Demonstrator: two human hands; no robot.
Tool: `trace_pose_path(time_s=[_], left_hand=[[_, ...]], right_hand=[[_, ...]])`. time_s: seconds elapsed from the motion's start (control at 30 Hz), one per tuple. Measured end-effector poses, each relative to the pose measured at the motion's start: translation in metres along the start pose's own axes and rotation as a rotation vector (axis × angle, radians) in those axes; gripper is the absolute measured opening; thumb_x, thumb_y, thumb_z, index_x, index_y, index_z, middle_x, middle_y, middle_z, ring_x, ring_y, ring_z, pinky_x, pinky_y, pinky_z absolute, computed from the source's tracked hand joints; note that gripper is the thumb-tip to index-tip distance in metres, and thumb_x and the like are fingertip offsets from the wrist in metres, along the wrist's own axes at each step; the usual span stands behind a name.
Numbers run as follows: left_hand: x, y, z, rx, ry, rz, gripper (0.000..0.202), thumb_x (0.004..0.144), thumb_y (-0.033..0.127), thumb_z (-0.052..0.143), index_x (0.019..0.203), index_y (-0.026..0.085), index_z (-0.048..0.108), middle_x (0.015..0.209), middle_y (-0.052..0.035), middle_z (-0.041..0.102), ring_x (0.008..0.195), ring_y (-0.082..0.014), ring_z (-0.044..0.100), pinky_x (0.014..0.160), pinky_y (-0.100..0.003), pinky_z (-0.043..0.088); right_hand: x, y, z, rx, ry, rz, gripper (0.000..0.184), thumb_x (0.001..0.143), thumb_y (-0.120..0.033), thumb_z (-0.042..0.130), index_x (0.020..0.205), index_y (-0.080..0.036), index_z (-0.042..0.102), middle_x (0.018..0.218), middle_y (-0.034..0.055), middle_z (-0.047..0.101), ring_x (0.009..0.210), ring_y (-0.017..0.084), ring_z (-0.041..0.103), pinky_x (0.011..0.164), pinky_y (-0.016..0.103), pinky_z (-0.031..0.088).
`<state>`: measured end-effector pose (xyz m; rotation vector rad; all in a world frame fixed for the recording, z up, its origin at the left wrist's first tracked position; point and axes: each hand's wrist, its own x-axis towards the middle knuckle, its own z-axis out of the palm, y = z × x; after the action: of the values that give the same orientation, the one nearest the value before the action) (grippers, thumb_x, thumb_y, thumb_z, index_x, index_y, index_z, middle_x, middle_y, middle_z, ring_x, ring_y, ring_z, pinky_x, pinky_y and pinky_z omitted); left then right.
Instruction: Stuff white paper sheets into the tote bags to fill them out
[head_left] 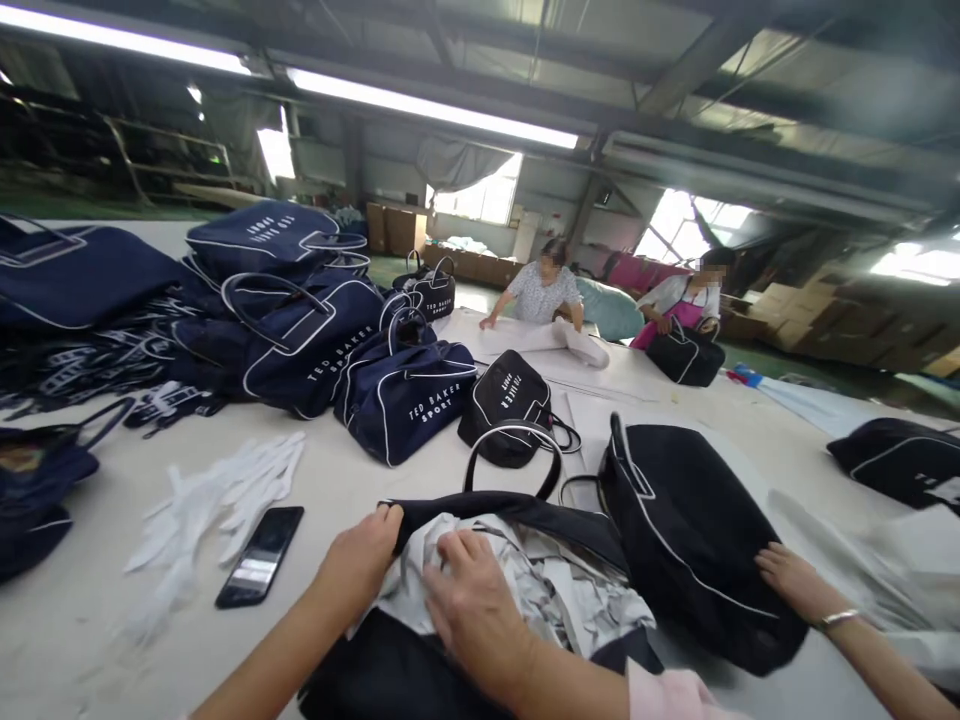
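Note:
A black bag (420, 670) lies open in front of me, filled with crumpled white and grey paper (555, 600). My left hand (360, 562) is closed on the bag's upper rim at the left and holds it open. My right hand (474, 605) rests on the paper inside the bag, its fingers stretched and pressing down. The bag's black handle (512, 440) arches up just behind the opening.
A second black bag (690, 540) lies to the right, touched by another person's hand (795, 582) wearing a bracelet. A phone (260, 556) and white gloves (217, 500) lie to the left. Navy bags (315, 330) are piled behind. Two people work at the table's far end.

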<state>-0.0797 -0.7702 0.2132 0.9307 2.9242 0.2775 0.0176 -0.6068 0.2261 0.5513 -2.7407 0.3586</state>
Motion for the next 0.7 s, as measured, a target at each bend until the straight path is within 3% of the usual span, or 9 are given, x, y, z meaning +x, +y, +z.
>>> trace_pose_path(time_s=[0.1,0.2,0.27,0.37,0.43,0.53,0.6,0.7], left_hand=[[-0.003,-0.006,0.02,0.066,0.191,0.034,0.036,0.086,-0.001,0.033,0.106,0.013,0.059,0.096,-0.011,0.065,0.089,-0.0275,0.066,0.072,-0.037,0.053],[-0.003,-0.018,0.035,0.069,0.439,0.124,0.028,0.088,0.007,0.044,0.11,0.013,0.059,0.094,-0.0105,0.068,0.084,-0.026,0.068,0.07,-0.035,0.054],[-0.002,-0.022,0.037,0.041,0.614,0.191,0.022,0.091,0.014,0.046,0.108,0.013,0.059,0.092,-0.01,0.07,0.08,-0.0241,0.069,0.067,-0.032,0.054],[-0.001,-0.017,0.03,0.022,0.792,0.247,0.017,0.095,0.018,0.044,0.103,0.013,0.057,0.085,-0.008,0.07,0.075,-0.0217,0.069,0.065,-0.03,0.053],[-0.003,-0.01,0.024,0.04,0.852,0.278,0.015,0.096,0.017,0.043,0.102,0.012,0.057,0.081,-0.0068,0.069,0.072,-0.0204,0.068,0.064,-0.03,0.051],[-0.009,-0.004,0.021,0.08,0.901,0.332,0.014,0.097,0.017,0.045,0.101,0.012,0.057,0.077,-0.0054,0.067,0.067,-0.0187,0.066,0.063,-0.029,0.049],[-0.016,-0.005,0.024,0.095,0.917,0.348,0.013,0.096,0.016,0.046,0.101,0.012,0.058,0.076,-0.0047,0.066,0.066,-0.0181,0.065,0.063,-0.029,0.048],[-0.028,-0.011,0.028,0.084,0.895,0.349,0.014,0.095,0.015,0.047,0.103,0.014,0.059,0.077,-0.0037,0.066,0.069,-0.0181,0.064,0.066,-0.03,0.048]], right_hand=[[-0.002,-0.004,0.008,0.03,-0.012,0.003,0.009,0.086,-0.014,0.055,0.092,-0.015,0.061,0.103,0.0113,0.059,0.093,0.025,0.051,0.083,0.042,0.047],[0.0,-0.006,0.014,0.204,-0.206,0.125,0.009,0.083,-0.012,0.056,0.092,-0.014,0.06,0.094,0.0091,0.061,0.087,0.022,0.055,0.08,0.034,0.048],[0.006,-0.005,0.013,0.36,-0.316,0.202,0.012,0.08,-0.012,0.059,0.091,-0.014,0.059,0.096,0.0091,0.062,0.087,0.021,0.057,0.081,0.032,0.048],[0.02,-0.001,0.013,0.663,-0.316,0.212,0.02,0.076,-0.01,0.058,0.096,-0.015,0.058,0.103,0.0081,0.061,0.094,0.02,0.056,0.086,0.031,0.046],[0.032,0.002,0.018,0.915,-0.304,0.313,0.018,0.074,-0.012,0.058,0.091,-0.015,0.059,0.095,0.0042,0.06,0.087,0.017,0.054,0.079,0.027,0.045],[0.049,0.004,0.036,1.271,-0.308,0.634,0.007,0.066,-0.017,0.062,0.066,-0.014,0.055,0.065,-0.0012,0.051,0.065,0.012,0.045,0.06,0.024,0.037],[0.055,0.002,0.048,1.505,-0.229,0.794,0.015,0.057,-0.017,0.066,0.055,-0.014,0.052,0.056,-0.0023,0.046,0.059,0.011,0.043,0.058,0.025,0.035],[0.056,-0.004,0.057,1.817,-0.125,0.945,0.01,0.046,-0.008,0.063,0.054,-0.013,0.058,0.056,-0.0013,0.052,0.059,0.012,0.048,0.062,0.025,0.039]])
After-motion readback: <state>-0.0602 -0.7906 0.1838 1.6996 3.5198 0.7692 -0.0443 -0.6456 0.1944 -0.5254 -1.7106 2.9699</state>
